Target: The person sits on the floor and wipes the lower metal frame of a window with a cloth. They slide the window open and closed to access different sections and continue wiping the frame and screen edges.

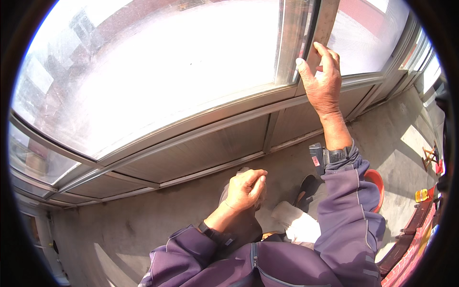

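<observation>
My right hand [324, 79] is raised beside the upright stile [324, 25] of a metal-framed window. Its thumb and fingers are apart with nothing between them; whether the fingertips touch the frame I cannot tell. Left of it spans a large, glaring glass pane [179, 71], smudged towards its left side. Lower down, in front of my body, my left hand [245, 188] is closed in a fist. A greyish crumpled cloth [262, 197] seems to stick out around this fist, mostly hidden by it.
Ribbed lower panels [200, 143] run beneath the window down to a concrete floor [118, 229]. A red basin [378, 186] is partly behind my right sleeve. White cloth [301, 222] lies near my legs. At right are a folding stool [429, 156], a yellow container [421, 195] and pink patterned fabric [408, 258].
</observation>
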A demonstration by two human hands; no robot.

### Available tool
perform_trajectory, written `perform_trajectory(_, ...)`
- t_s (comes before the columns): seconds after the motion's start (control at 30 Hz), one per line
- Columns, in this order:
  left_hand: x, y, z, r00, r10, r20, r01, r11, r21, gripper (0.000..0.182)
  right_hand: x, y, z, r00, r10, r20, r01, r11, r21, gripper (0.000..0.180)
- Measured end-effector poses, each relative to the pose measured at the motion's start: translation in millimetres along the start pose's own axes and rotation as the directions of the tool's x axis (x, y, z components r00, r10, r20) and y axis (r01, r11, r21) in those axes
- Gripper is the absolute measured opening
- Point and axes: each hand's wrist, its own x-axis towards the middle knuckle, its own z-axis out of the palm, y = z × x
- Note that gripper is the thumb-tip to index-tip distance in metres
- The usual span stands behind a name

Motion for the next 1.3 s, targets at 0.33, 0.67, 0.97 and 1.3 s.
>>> perform_trajectory(0.33,16.8,3.2,28.0,0.994,-0.052,0.097,0.048,0.998,0.048,0.012,-4.0,25.8,25.7,0.974,-0.031,-0.225,0.003,0.992,-0.123,0.069)
perform_trajectory(0.67,19.5,2.4,43.1,0.993,-0.014,0.116,0.004,0.996,0.084,0.012,-9.2,42.6,26.1,0.986,0.144,-0.082,-0.144,0.990,0.001,0.077)
perform_trajectory(0.97,29.9,12.3,67.4,0.979,-0.022,0.204,-0.001,0.994,0.109,0.011,-9.2,48.8,28.1,0.993,0.082,-0.088,-0.074,0.993,0.093,0.078)
perform_trajectory(1.3,23.4,10.7,68.6,0.973,-0.002,0.232,-0.021,0.995,0.095,0.013,-8.9,51.7,22.7,0.992,0.047,-0.116,-0.049,0.999,-0.009,0.074)
